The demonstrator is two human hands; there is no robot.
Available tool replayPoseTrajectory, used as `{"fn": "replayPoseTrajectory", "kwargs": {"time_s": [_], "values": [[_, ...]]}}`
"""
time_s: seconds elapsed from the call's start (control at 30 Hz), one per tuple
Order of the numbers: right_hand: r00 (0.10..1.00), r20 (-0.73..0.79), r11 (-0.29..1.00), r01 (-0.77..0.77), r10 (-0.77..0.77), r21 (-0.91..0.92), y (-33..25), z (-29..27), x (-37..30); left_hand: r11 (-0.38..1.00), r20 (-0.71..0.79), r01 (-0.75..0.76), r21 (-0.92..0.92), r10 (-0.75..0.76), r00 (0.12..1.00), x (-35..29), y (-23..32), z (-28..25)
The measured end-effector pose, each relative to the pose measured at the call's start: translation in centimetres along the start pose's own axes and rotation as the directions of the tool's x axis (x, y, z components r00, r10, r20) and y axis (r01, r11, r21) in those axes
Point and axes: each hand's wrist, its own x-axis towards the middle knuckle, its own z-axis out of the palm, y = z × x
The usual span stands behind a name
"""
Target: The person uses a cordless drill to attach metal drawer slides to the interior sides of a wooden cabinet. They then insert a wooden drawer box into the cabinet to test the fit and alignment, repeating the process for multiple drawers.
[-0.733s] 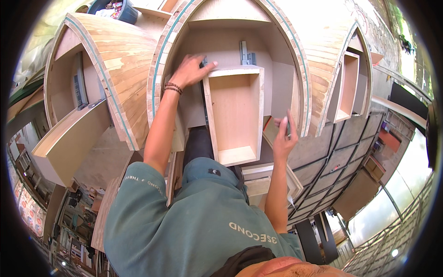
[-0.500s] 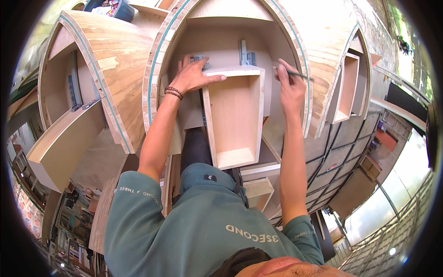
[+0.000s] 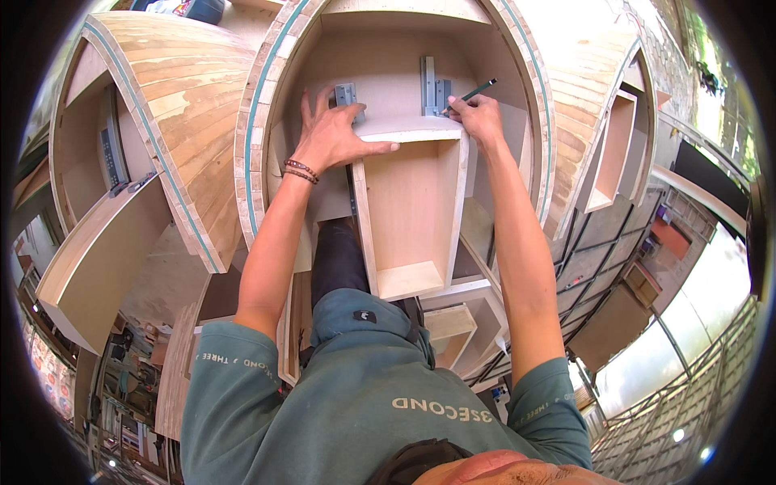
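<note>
Pencil (image 3: 480,89) in dark green is slanting up out of the right hand (image 3: 482,120) in the head view. That hand's grip is narrow, with thumb and fingers pinching the pencil, and its lower end is pointing toward the foot of the right metal slide (image 3: 429,85). Whether the tip is touching metal or wood, I cannot tell. The left hand (image 3: 335,139) is spreading wide, its thumb lying along the upper edge of an open wooden box (image 3: 408,214) and its fingers reaching up beside the left metal bracket (image 3: 345,94); fingertip contact there is hard to judge. Both metal pieces are standing just beyond that edge, apart from each other. The box is showing its hollow interior between the forearms, in front of an arched wooden shell (image 3: 252,145) with a teal stripe running around its rim. Beaded bracelets (image 3: 301,170) are circling the left wrist. Smaller-looking shells are flanking this one, the left shell (image 3: 174,73) and the right shell (image 3: 594,65).
</note>
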Motion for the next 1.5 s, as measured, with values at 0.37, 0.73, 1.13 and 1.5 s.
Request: {"fn": "replayPoseTrajectory", "kwargs": {"time_s": [0.37, 0.73, 1.13, 1.5], "values": [[1.000, 0.018, 0.985, 0.012, -0.009, -0.172, -1.0, -0.2, -0.4, 0.999, 0.000, 0.007, -0.033, -0.007, 1.000, 0.1, 0.0, 0.1], [0.999, 0.021, 0.976, 0.053, -0.050, -0.213, -2.2, -0.2, -1.1, 0.999, -0.049, -0.010, -0.053, 0.008, 0.999, 0.1, -0.2, 0.6], [0.992, -0.021, 0.947, 0.116, -0.128, -0.299, -2.4, -0.7, -0.9, 0.996, -0.067, -0.006, -0.094, 0.000, 0.998, 0.0, -0.4, 0.7], [0.902, 0.431, 0.993, -0.032, -0.020, 0.113, -10.1, 7.7, -4.2, 0.961, -0.295, 0.004, -0.277, -0.089, 0.951, -1.5, -0.1, 2.3]]}}
